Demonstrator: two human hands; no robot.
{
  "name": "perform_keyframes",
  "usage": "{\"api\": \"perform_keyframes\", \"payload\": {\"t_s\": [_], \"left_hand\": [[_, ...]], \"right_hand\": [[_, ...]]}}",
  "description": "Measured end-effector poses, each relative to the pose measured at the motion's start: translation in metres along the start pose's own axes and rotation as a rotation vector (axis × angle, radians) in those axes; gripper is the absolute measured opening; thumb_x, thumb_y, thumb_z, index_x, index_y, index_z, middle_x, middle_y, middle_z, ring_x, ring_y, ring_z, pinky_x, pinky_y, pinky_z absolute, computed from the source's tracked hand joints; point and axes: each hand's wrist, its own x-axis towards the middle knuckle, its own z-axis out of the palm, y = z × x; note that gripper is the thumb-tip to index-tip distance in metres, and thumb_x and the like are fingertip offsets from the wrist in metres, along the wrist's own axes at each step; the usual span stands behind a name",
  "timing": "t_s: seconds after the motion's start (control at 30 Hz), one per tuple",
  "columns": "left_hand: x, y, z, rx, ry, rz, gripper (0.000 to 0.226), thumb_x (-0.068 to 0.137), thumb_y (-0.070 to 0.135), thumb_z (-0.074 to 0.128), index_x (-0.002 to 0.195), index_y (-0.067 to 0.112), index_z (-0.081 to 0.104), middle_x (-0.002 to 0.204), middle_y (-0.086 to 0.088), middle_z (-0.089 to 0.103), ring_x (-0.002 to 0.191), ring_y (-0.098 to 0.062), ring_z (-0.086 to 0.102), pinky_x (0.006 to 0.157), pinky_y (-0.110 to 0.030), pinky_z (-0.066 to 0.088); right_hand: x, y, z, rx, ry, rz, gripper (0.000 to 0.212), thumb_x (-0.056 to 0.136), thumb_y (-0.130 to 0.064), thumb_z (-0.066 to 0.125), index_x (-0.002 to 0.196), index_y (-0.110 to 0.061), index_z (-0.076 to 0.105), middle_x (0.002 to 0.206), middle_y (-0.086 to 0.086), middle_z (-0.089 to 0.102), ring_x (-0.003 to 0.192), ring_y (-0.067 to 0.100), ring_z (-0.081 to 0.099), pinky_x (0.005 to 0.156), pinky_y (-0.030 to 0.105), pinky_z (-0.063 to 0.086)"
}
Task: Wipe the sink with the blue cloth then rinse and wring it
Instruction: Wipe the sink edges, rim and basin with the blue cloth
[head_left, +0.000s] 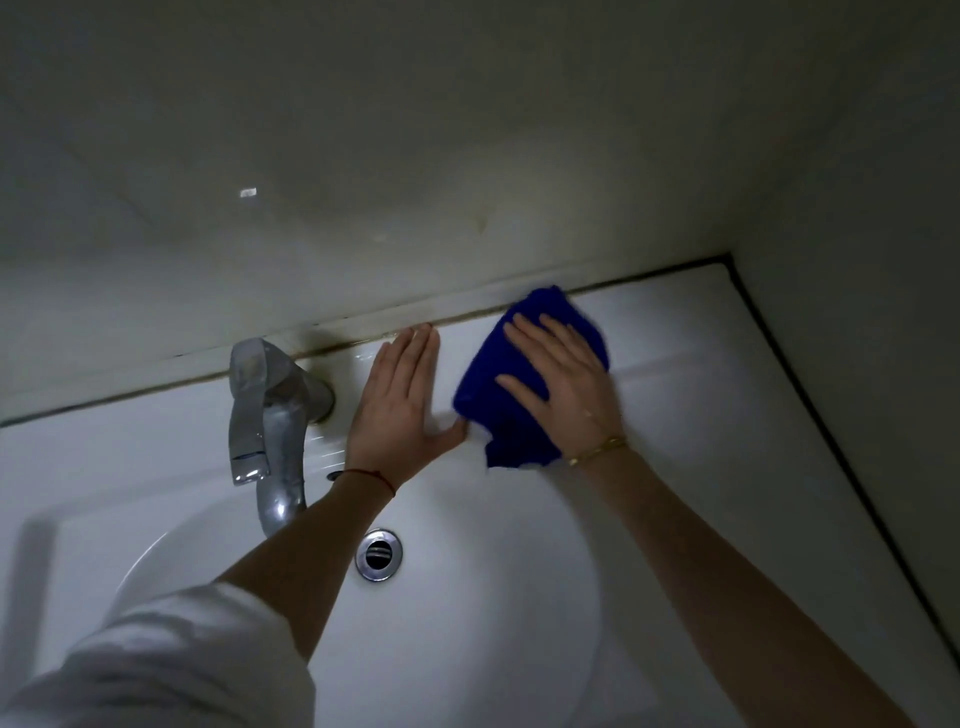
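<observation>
Both hands lie flat: the right hand (563, 387) presses the blue cloth (524, 374) against the sink (701, 364) ledge to wipe, while the left hand (400, 400) braces, empty.

The sink (701, 395) sat in a corner, wall (363, 156) behind it and a second wall (883, 208) on its right, with the tap (270, 410) at the back ledge left of centre, spout reaching forward over the basin, and the drain (379, 554) in the basin bottom, in front of and right of the tap. The left hand (402, 402) lay flat on the back ledge just right of the tap, fingertips near the rear wall. The right hand (563, 387) lay flat on the cloth (519, 364), which rested on the ledge just right of the left hand, its far corner against the rear wall and its near edge at the basin rim, the left thumb touching it.
</observation>
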Motion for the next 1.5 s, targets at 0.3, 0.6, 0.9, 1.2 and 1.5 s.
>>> {"api": "perform_keyframes", "payload": {"t_s": [0.3, 0.6, 0.9, 1.2, 1.5], "left_hand": [[0.001, 0.001, -0.001, -0.033, 0.055, 0.003, 0.093, 0.084, 0.052, 0.061, 0.152, -0.003, 0.028, 0.158, -0.019, 0.031, 0.149, -0.032, 0.025, 0.120, -0.050, 0.026], [-0.001, 0.002, -0.001, 0.013, -0.005, 0.003, 0.103, 0.086, 0.073, 0.042, 0.154, -0.001, 0.022, 0.160, -0.019, 0.026, 0.151, -0.029, 0.019, 0.123, -0.048, 0.023], [0.001, 0.000, 0.000, -0.009, 0.035, 0.005, 0.095, 0.086, 0.056, 0.059, 0.153, -0.002, 0.024, 0.159, -0.019, 0.028, 0.150, -0.031, 0.022, 0.121, -0.048, 0.023], [0.000, 0.002, -0.002, -0.004, 0.053, 0.014, 0.095, 0.087, 0.056, 0.058, 0.153, -0.002, 0.023, 0.159, -0.019, 0.029, 0.150, -0.031, 0.022, 0.122, -0.048, 0.022], [0.010, 0.013, -0.009, -0.075, 0.090, 0.150, 0.083, 0.090, 0.049, 0.062, 0.151, 0.000, 0.033, 0.156, -0.018, 0.036, 0.147, -0.031, 0.028, 0.121, -0.046, 0.026]], "right_hand": [[0.017, 0.053, -0.032, -0.079, 0.192, 0.580, 0.060, 0.095, -0.047, 0.041, 0.141, -0.009, 0.044, 0.144, 0.010, 0.047, 0.130, 0.034, 0.043, 0.111, 0.045, 0.032], [0.004, -0.024, 0.009, -0.028, -0.014, 0.089, 0.056, 0.096, -0.044, 0.044, 0.142, -0.012, 0.044, 0.145, 0.004, 0.046, 0.137, 0.025, 0.037, 0.118, 0.041, 0.021], [-0.020, 0.085, -0.052, 0.030, 0.136, 0.461, 0.057, 0.097, -0.046, 0.040, 0.142, -0.011, 0.043, 0.147, 0.010, 0.043, 0.136, 0.031, 0.036, 0.115, 0.044, 0.026], [-0.114, 0.013, -0.034, 0.161, -0.092, 0.355, 0.063, 0.095, -0.051, 0.041, 0.149, -0.020, 0.030, 0.155, -0.007, 0.023, 0.146, 0.017, 0.015, 0.120, 0.037, 0.005], [-0.101, 0.026, -0.035, -0.062, -0.077, 0.608, 0.077, 0.089, -0.059, 0.039, 0.151, -0.016, 0.021, 0.158, 0.004, 0.020, 0.145, 0.031, 0.014, 0.119, 0.045, 0.003]]}}
